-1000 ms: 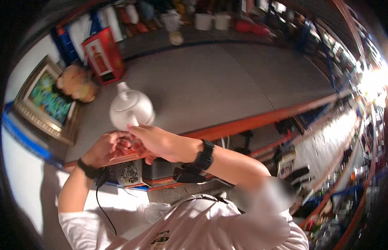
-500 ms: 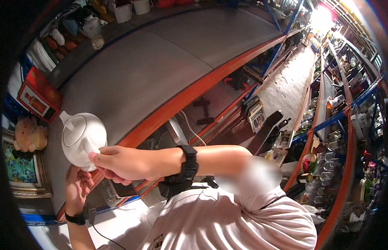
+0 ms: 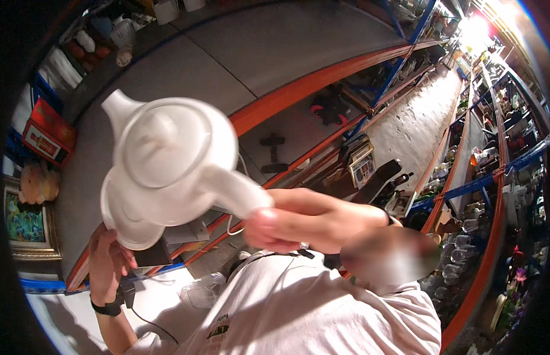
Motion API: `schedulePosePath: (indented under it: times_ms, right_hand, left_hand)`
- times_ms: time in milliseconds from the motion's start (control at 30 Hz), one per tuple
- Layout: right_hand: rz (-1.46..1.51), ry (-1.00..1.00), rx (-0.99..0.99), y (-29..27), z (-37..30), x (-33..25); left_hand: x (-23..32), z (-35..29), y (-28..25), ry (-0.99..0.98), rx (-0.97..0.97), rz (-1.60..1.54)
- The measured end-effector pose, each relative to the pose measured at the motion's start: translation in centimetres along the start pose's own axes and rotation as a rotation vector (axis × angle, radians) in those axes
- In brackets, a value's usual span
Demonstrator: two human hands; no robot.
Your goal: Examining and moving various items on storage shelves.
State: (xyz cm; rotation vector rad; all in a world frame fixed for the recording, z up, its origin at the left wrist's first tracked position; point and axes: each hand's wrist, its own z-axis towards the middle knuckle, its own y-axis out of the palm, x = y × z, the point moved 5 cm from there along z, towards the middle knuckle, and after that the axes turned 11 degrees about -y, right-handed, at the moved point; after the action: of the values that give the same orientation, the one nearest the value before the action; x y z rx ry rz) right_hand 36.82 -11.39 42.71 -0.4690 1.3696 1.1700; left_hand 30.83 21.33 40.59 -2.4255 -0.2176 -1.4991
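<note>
A white lidded teapot (image 3: 174, 148) with a short spout is raised in front of me, slightly blurred by motion. My right hand (image 3: 287, 225) is closed round its handle. Below and partly behind the pot is a rounded white dish (image 3: 139, 234), its upper part hidden; I cannot tell whether it is a saucer or a cup. Fingers of my left hand (image 3: 109, 257) curl against the dish's lower edge, and a dark band circles that wrist.
Behind the pot stretches a grey shelf (image 3: 275, 53) with an orange front beam (image 3: 298, 89). A red box (image 3: 47, 133), a plush toy (image 3: 39, 183) and a framed painting (image 3: 29, 222) stand left. To the right, an aisle (image 3: 426, 112) runs beside racks of glassware (image 3: 458, 251).
My right hand has drawn the teapot up, rightward and closer, so it looks larger. The white dish beneath has come into view beside my left hand, which has barely moved.
</note>
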Motion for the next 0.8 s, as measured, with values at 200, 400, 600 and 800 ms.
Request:
schedulePosePath:
  times_ms: [200,400,600,800]
  right_hand:
    - [0.033,-0.141,0.217,-6.1,-13.2,-3.3]
    - [0.018,0.023,0.655,-10.7,-23.9,-1.4]
    - [-0.007,0.149,0.984,-16.0,-29.7,4.5]
    - [0.036,0.201,1.147,-22.4,-33.0,11.2]
  left_hand:
    - [-1.7,-0.5,12.6,-0.178,-0.284,0.103]
    - [-8.3,3.7,26.2,-0.382,-0.679,0.174]
    - [-17.2,13.4,37.8,-0.406,-0.689,0.212]
    - [-24.4,24.0,45.1,-0.474,-0.533,0.320]
